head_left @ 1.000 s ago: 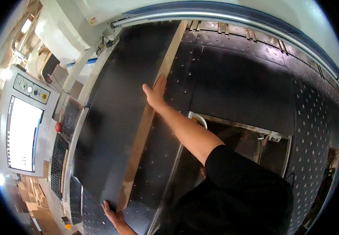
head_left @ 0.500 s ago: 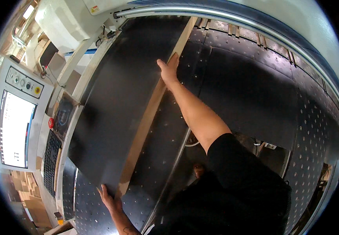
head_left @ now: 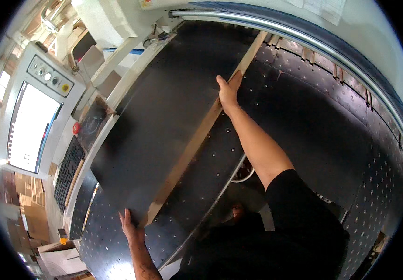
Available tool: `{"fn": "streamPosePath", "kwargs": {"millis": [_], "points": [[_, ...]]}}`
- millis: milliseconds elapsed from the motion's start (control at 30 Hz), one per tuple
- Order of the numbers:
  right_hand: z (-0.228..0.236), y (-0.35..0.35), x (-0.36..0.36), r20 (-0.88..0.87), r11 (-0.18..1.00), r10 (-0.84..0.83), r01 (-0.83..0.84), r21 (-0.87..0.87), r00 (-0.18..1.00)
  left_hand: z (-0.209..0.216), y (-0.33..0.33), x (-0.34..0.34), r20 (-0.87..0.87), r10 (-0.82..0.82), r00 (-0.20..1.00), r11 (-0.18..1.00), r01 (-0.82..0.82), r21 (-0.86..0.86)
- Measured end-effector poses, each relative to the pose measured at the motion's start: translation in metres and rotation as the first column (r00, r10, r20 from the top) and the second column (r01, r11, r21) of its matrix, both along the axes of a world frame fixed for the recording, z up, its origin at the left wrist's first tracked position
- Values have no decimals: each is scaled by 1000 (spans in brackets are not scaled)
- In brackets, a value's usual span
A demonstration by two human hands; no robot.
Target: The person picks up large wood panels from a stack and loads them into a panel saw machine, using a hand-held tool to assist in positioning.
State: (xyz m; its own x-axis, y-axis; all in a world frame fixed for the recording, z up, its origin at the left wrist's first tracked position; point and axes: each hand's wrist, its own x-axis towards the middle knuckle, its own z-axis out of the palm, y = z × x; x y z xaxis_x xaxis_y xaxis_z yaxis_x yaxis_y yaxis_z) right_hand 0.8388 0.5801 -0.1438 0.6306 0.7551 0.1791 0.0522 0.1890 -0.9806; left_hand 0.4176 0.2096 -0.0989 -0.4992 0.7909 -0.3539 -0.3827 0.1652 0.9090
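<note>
A large dark panel (head_left: 159, 107) lies on the black machine table. Along its right side runs a long, narrow, tan wood-coloured strip (head_left: 189, 156); I cannot tell whether this is a loose strip or the panel's own edge. My right hand (head_left: 229, 93) rests on the strip past its middle, fingers stretched along it and thumb spread out over the panel. At the near end, my left hand (head_left: 132, 227) is against the panel's near edge beside the strip's end, its fingers apart and pointing up. Neither hand is wrapped round anything.
A metal bar (head_left: 276, 28) crosses the far side of the dotted table (head_left: 103, 242). To the left stand a control screen (head_left: 33, 128), a black keyboard (head_left: 69, 172) and a pale rail (head_left: 141, 63). A gap in the table opens before me; a dark table section (head_left: 313, 140) lies right.
The view has turned, so the panel, strip and screen appear shifted and tilted to the right. Both hands keep nearly the same places on the panel and strip.
</note>
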Motion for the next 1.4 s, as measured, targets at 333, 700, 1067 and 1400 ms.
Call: {"fn": "streamPosePath", "kwargs": {"millis": [333,700,1067,1400], "points": [[2,-53,-20,-35,964,255,-251,84,966,-1,9,4,-30,63,998,995,-65,-71],[-12,-98,-94,68,979,48,-60,194,997,130,123,-49,-948,45,315,974,196,111],[-15,-103,-87,137,972,151,-172,160,979,258,364,-60,-753,-65,-655,997,-7,-80],[-10,-106,-91,158,973,156,-180,148,975,302,409,-46,-762,-250,-597,968,-183,-174]]}}
